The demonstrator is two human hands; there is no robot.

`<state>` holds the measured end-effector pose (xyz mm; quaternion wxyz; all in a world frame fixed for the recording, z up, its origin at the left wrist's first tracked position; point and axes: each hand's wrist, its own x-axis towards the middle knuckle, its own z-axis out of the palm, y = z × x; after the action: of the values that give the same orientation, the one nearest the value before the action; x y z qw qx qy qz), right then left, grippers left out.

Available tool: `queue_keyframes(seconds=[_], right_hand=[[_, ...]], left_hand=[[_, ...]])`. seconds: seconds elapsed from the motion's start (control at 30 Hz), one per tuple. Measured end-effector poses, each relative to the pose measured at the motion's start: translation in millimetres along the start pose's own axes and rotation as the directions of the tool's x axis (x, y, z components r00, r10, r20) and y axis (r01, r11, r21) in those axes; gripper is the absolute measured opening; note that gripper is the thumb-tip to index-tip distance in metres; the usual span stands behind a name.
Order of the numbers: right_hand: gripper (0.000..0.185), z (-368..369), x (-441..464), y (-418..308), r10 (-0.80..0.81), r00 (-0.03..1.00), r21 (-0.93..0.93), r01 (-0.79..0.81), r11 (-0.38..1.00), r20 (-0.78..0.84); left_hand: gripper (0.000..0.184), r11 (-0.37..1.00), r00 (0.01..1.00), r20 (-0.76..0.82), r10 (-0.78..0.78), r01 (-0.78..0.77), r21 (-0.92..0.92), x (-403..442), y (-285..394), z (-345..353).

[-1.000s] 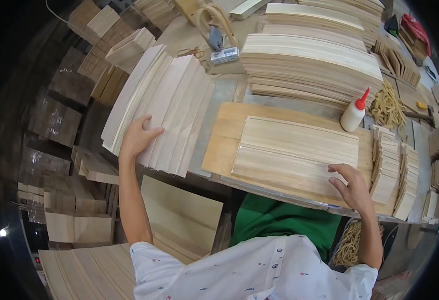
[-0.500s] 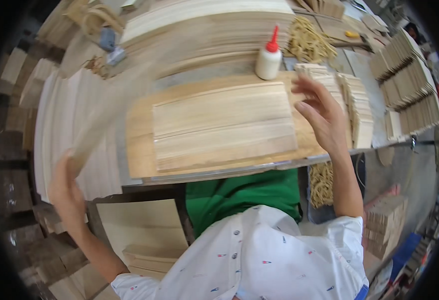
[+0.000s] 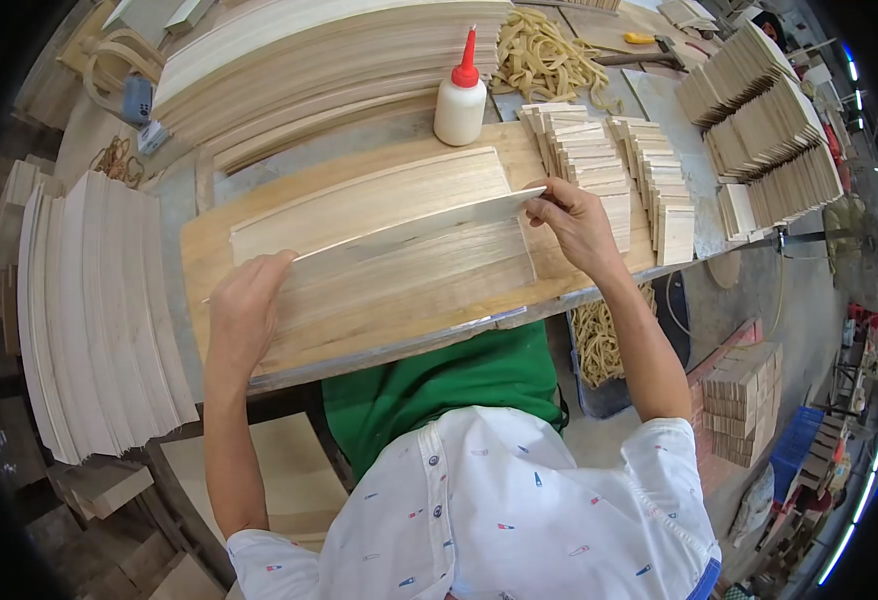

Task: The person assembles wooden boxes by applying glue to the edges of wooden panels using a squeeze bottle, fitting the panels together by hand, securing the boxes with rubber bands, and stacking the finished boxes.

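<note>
A thin wooden board (image 3: pixel 419 226) is held on edge between my two hands. My left hand (image 3: pixel 247 300) grips its left end, and my right hand (image 3: pixel 571 222) pinches its right end. Beneath it, pale flat boards (image 3: pixel 379 190) lie on a larger tan board (image 3: pixel 209 235) on the bench. Just behind them stands a white bottle with a red tip (image 3: pixel 460 105). Two rows of small wooden pieces (image 3: pixel 584 165) are beside my right hand.
A stack of long boards (image 3: pixel 99 310) is at the left, and another stack (image 3: pixel 309 70) lies at the back. Rubber bands (image 3: pixel 544 55), a hammer (image 3: pixel 639 58) and more small pieces (image 3: pixel 759 130) are at the back right. A bin of bands (image 3: pixel 604 340) sits below the bench edge.
The view has shifted right. My left hand has lifted a thin board from the left stack and brought it over the flat boards. My right hand has closed on its other end.
</note>
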<state>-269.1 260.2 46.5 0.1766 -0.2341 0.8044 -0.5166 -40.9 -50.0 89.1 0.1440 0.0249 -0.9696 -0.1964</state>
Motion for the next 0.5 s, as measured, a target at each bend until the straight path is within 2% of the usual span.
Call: queue_keyframes(seconds=[0.3,0.37,0.5], right_hand=[[0.011,2.1,-2.5,3.5,0.006,1.0,0.024,-0.007,1.0,0.03],[0.012,2.4,-0.1,1.7,-0.002,1.0,-0.019,0.002,1.0,0.027],[0.012,2.9,0.9,4.3,-0.011,1.0,-0.016,0.011,1.0,0.027]], left_hand=[[0.018,0.999,1.0,0.005,0.014,-0.014,0.032,1.3,3.9,-6.2],[0.026,0.999,1.0,-0.019,0.008,-0.008,0.033,3.7,6.7,-5.3],[0.027,0.999,1.0,0.003,0.006,-0.006,0.05,5.6,1.8,-4.8]])
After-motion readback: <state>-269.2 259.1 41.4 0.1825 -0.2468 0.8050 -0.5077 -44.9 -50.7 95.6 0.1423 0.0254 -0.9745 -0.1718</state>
